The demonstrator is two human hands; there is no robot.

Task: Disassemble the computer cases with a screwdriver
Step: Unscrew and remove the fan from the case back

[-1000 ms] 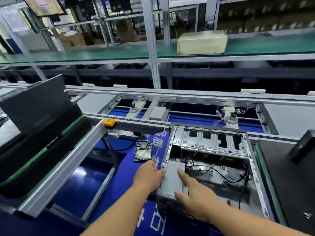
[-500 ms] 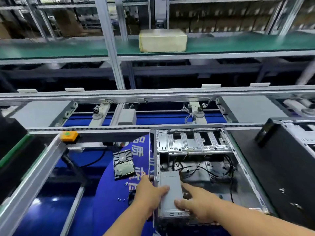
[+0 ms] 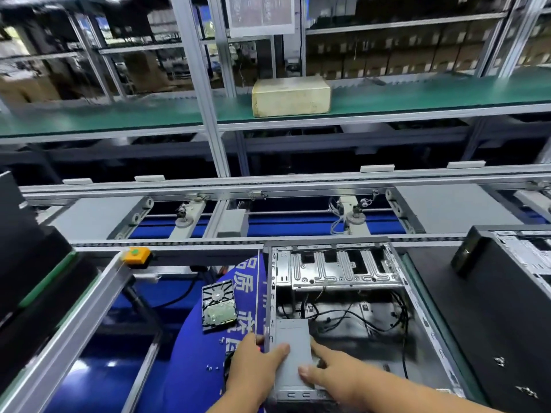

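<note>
Grey sheet-metal box (image 3: 293, 356) (smooth, rectangular) inside the open case (image 3: 417, 338), clamped by left grip (image 3: 256, 368) and right grip (image 3: 337, 374).

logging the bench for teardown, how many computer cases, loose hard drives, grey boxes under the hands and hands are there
open computer case: 1
second computer case at the right edge: 1
loose hard drive on the blue mat: 1
grey box inside the open case: 1
hands, left hand and right hand, both on the grey box: 2
total: 6
</note>
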